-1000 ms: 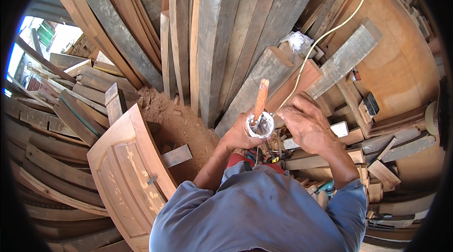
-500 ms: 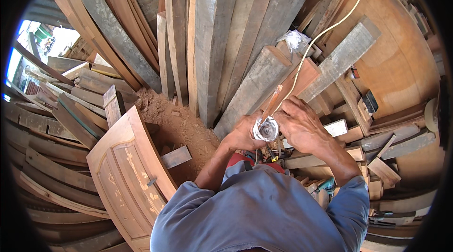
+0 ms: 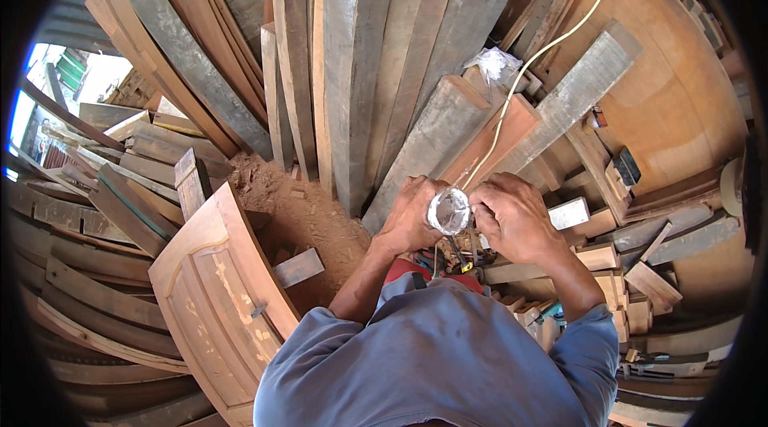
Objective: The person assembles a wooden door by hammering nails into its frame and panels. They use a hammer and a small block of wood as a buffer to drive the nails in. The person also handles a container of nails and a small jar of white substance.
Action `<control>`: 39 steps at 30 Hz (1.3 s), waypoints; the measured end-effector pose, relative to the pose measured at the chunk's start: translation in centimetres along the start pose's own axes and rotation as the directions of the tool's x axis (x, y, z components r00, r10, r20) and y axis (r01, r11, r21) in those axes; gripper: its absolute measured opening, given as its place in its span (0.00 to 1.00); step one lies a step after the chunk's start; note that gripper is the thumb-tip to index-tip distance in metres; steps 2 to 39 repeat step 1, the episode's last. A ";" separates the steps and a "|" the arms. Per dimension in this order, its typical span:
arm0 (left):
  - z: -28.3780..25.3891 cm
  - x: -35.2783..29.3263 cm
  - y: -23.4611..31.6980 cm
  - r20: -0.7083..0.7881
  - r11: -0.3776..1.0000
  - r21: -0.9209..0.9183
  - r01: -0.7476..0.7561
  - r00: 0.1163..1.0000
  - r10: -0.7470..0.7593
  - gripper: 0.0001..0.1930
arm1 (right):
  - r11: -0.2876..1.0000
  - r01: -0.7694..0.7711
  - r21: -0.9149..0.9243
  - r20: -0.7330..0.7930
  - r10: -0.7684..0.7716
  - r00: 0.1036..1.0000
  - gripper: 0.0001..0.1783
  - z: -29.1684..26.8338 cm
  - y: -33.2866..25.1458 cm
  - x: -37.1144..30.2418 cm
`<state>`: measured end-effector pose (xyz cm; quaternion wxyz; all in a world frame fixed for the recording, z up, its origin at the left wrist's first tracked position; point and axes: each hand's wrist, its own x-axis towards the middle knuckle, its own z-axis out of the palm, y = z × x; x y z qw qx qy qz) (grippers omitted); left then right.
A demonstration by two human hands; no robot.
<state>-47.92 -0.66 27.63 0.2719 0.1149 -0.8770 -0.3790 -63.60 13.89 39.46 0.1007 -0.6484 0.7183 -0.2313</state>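
Observation:
My left hand (image 3: 410, 213) is wrapped around a small open cup (image 3: 449, 212) whose rim and inside are smeared white. The cup's mouth faces up toward me. Close against its right side is my right hand (image 3: 512, 217), fingers curled together; what they pinch, if anything, is hidden. A pale cable (image 3: 502, 125) runs from beyond the cup up to the far right. Below the hands lie small tools (image 3: 460, 261), partly hidden by my body.
A carved wooden door panel (image 3: 216, 291) with pale patches leans at the left. Tall planks (image 3: 360, 67) stand ahead, with sawdust (image 3: 308, 211) at their feet. A crumpled white plastic bag (image 3: 494, 67) rests on the thick beams (image 3: 428, 139). Stacked boards line both sides.
The flat wooden stick that stuck up beyond the cup no longer shows. My right hand has turned and its fingers have curled in beside the cup. My left hand still holds the cup.

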 end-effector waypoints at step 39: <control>0.2 -0.1 -0.5 -0.020 1.000 0.016 -0.009 1.000 0.009 0.27 | 1.000 -0.019 0.016 -0.029 0.019 0.999 0.08 0.1 -0.2 -0.1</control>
